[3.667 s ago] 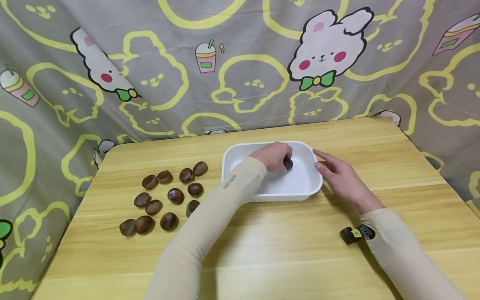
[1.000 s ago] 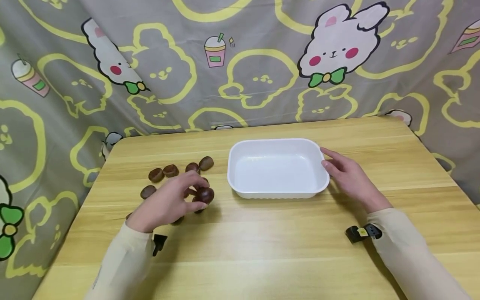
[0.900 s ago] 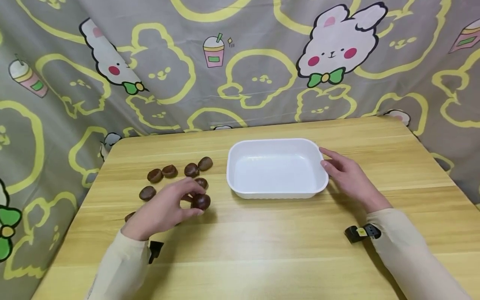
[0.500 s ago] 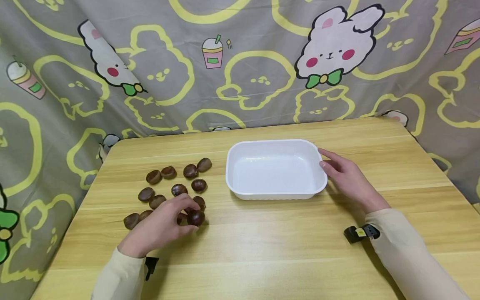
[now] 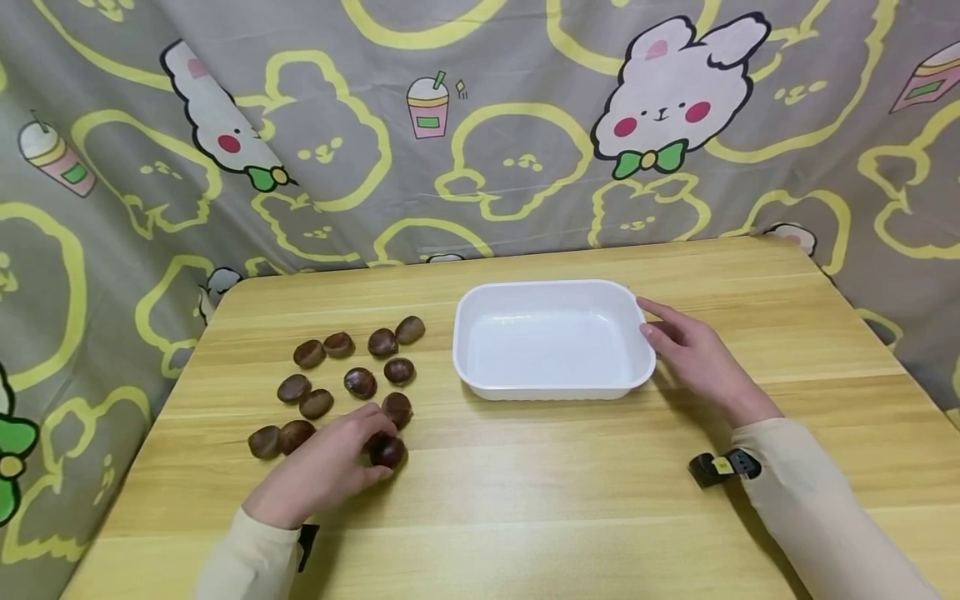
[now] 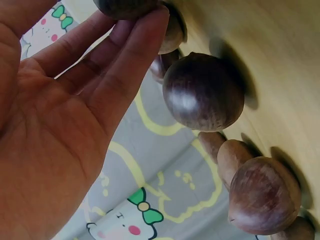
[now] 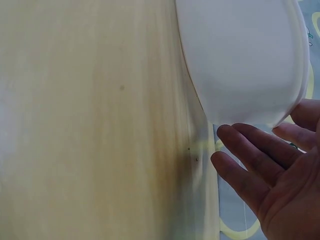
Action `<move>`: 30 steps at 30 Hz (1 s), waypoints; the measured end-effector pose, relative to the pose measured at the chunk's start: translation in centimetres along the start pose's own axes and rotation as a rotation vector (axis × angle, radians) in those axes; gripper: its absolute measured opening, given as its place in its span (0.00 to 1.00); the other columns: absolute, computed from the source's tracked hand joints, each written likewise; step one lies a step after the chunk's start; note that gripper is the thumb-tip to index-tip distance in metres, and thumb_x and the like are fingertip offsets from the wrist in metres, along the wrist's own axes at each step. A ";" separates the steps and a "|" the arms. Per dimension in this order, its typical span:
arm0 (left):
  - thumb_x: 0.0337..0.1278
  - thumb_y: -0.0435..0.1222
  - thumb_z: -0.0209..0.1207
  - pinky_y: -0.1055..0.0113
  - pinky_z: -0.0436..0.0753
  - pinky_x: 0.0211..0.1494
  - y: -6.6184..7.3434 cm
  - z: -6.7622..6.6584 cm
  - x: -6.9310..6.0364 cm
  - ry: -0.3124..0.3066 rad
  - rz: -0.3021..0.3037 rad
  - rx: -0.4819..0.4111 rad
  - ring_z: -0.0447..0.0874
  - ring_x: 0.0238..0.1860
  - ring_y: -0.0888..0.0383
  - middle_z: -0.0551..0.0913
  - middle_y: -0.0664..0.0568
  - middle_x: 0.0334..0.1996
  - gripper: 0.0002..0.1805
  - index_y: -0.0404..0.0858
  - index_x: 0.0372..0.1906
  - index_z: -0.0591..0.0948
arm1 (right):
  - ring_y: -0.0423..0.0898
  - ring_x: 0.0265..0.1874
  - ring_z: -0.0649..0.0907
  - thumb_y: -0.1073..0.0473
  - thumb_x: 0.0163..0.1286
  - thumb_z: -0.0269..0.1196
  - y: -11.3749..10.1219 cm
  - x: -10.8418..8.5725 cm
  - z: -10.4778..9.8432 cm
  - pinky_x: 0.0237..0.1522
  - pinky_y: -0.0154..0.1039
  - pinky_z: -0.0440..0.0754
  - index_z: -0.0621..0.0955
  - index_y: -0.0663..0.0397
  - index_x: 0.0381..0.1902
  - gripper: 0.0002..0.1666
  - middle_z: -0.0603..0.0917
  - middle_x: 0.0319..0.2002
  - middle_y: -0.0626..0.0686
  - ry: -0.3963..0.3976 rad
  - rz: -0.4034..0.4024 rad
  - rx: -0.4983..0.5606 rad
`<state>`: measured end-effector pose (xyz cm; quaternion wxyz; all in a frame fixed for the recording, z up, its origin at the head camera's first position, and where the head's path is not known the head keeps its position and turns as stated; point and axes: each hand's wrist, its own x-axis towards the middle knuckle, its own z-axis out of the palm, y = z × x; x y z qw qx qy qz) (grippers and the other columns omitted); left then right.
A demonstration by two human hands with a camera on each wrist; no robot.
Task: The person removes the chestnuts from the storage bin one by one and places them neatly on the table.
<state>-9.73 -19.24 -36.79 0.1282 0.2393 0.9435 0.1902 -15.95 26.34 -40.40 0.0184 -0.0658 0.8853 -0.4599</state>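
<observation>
Between thumb and fingertips, my left hand pinches a dark brown chestnut at the table's surface, at the front of a loose group. Right behind it lies another chestnut. The left wrist view shows the held chestnut cut off at the top edge, with several others beyond the fingers. My right hand touches the right end of a white rectangular tray with fairly straight fingers. Nothing lies inside the tray. Part of the group's front may be hidden behind my left hand.
Several more chestnuts lie left of the tray, among them a pair at the back and a pair at the front left. A patterned grey curtain hangs behind the wooden table.
My left hand has carried the chestnut out of the tray to the group on the left, then towards the table's front and down. My right hand stays at the tray.
</observation>
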 end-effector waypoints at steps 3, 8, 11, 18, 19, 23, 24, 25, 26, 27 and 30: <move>0.43 0.32 0.75 0.58 0.79 0.50 0.1 0.1 0.1 -0.011 -0.020 -0.010 0.78 0.44 0.60 0.78 0.62 0.39 0.18 0.45 0.40 0.82 | 0.57 0.55 0.78 0.47 0.79 0.49 0.0 -0.1 -0.1 0.58 0.47 0.73 0.62 0.52 0.75 0.32 0.79 0.56 0.66 -0.002 0.006 0.003; 0.44 0.32 0.75 0.58 0.79 0.49 0.2 0.1 0.4 -0.022 -0.026 0.010 0.78 0.44 0.59 0.79 0.60 0.40 0.17 0.44 0.41 0.82 | 0.57 0.56 0.78 0.47 0.79 0.49 -0.1 -0.2 -0.2 0.58 0.55 0.71 0.62 0.52 0.75 0.32 0.79 0.56 0.67 0.000 0.012 0.000; 0.45 0.32 0.74 0.58 0.79 0.48 0.2 0.0 0.5 -0.030 -0.036 0.014 0.78 0.44 0.60 0.79 0.59 0.40 0.17 0.43 0.41 0.82 | 0.57 0.55 0.78 0.48 0.80 0.49 0.0 -0.1 -0.1 0.58 0.55 0.71 0.62 0.53 0.75 0.32 0.79 0.56 0.67 0.001 0.006 0.000; 0.46 0.33 0.75 0.61 0.80 0.44 -0.1 -0.1 -0.2 -0.007 -0.063 0.053 0.78 0.40 0.62 0.78 0.60 0.38 0.16 0.45 0.40 0.81 | 0.58 0.57 0.77 0.47 0.79 0.49 -0.3 0.2 0.1 0.60 0.57 0.70 0.61 0.51 0.76 0.32 0.77 0.58 0.67 -0.035 0.004 0.022; 0.46 0.33 0.74 0.61 0.80 0.44 0.0 -0.1 -0.3 -0.001 -0.052 0.063 0.78 0.40 0.62 0.78 0.60 0.37 0.16 0.44 0.40 0.81 | 0.58 0.57 0.77 0.47 0.79 0.49 -0.3 0.2 0.1 0.60 0.57 0.70 0.61 0.51 0.76 0.33 0.77 0.58 0.67 -0.037 0.006 0.018; 0.49 0.35 0.73 0.61 0.81 0.42 0.3 -0.7 -0.6 0.042 -0.020 0.082 0.79 0.38 0.61 0.78 0.58 0.37 0.15 0.42 0.42 0.82 | 0.60 0.57 0.77 0.46 0.79 0.49 -0.3 0.1 -0.1 0.59 0.59 0.69 0.61 0.51 0.76 0.33 0.77 0.59 0.68 -0.043 0.018 -0.010; 0.50 0.36 0.73 0.61 0.81 0.42 0.5 -0.9 -0.6 0.062 -0.014 0.078 0.79 0.38 0.61 0.79 0.58 0.37 0.14 0.42 0.43 0.83 | 0.60 0.57 0.77 0.45 0.79 0.49 -0.3 0.1 -0.3 0.59 0.60 0.69 0.61 0.51 0.76 0.33 0.77 0.59 0.68 -0.047 0.020 -0.023; 0.51 0.36 0.72 0.60 0.81 0.42 0.5 -1.2 -0.6 0.085 -0.005 0.063 0.79 0.37 0.60 0.80 0.57 0.36 0.14 0.41 0.43 0.83 | 0.60 0.58 0.76 0.44 0.79 0.49 -0.4 0.1 -0.5 0.60 0.60 0.69 0.61 0.50 0.76 0.34 0.77 0.59 0.67 -0.053 0.024 -0.041; 0.53 0.36 0.71 0.59 0.81 0.41 0.6 -1.5 -0.5 0.114 0.005 0.047 0.80 0.37 0.59 0.80 0.56 0.37 0.14 0.40 0.44 0.83 | 0.60 0.59 0.76 0.43 0.78 0.49 -0.4 0.0 -0.8 0.61 0.61 0.68 0.62 0.50 0.76 0.34 0.76 0.60 0.67 -0.065 0.029 -0.056; 0.54 0.36 0.71 0.58 0.81 0.43 0.6 -1.8 -0.4 0.146 0.015 0.031 0.80 0.38 0.57 0.81 0.55 0.38 0.14 0.39 0.45 0.83 | 0.61 0.60 0.74 0.43 0.78 0.49 -0.5 0.0 -1.2 0.61 0.61 0.66 0.62 0.49 0.76 0.34 0.75 0.61 0.66 -0.078 0.030 -0.069; 0.58 0.36 0.68 0.51 0.78 0.53 0.5 -2.8 0.5 0.241 0.038 0.015 0.78 0.51 0.49 0.79 0.45 0.50 0.21 0.33 0.55 0.78 | 0.64 0.66 0.67 0.39 0.78 0.47 -0.9 0.1 -3.3 0.64 0.65 0.60 0.62 0.49 0.76 0.36 0.69 0.67 0.64 -0.118 0.050 -0.133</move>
